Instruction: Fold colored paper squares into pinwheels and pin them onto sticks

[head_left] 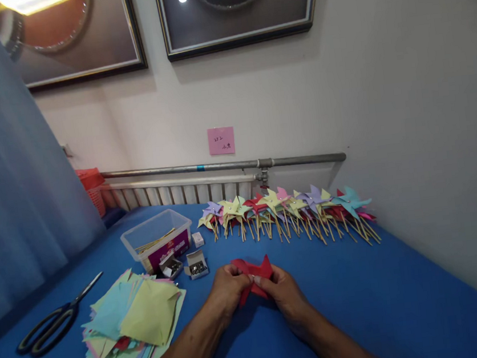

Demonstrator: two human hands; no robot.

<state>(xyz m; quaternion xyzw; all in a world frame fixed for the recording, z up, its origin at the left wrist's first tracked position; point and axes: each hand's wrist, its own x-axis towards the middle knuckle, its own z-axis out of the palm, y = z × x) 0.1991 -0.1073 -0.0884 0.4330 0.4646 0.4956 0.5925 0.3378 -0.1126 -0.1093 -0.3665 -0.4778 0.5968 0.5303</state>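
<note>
One piece of red paper point(255, 270) is sitting at the lower centre of the frame, over the blue surface point(365, 308); the left hand point(226, 286) is gripping its left side and the right hand point(286, 293) is gripping its right; both hands are closing narrowly on the paper, with the thumbs lying inward and nearly meeting at its middle. Pointed corners are standing up along the paper's upper edge; the thumbs are hiding the layers beneath, so whether a fastener is sitting there cannot be told.

On handling, the step in hand is appearing to be a gathering of the points at the centre; in judgement, the thumbs should be pressing firmly there so that no layer is slipping; the fingers behind should be supporting the sheet lightly; a hard pinch at the outer parts would be risking a flat crease or a tear.

On pose, both forearms are slanting inward from the bottom edge of the frame; the left forearm is lying close to the paper stack point(150, 315) at lower left; the small open box point(194, 258) is standing beyond the left hand; pinwheels point(274, 200) are lying right of centre.
</note>
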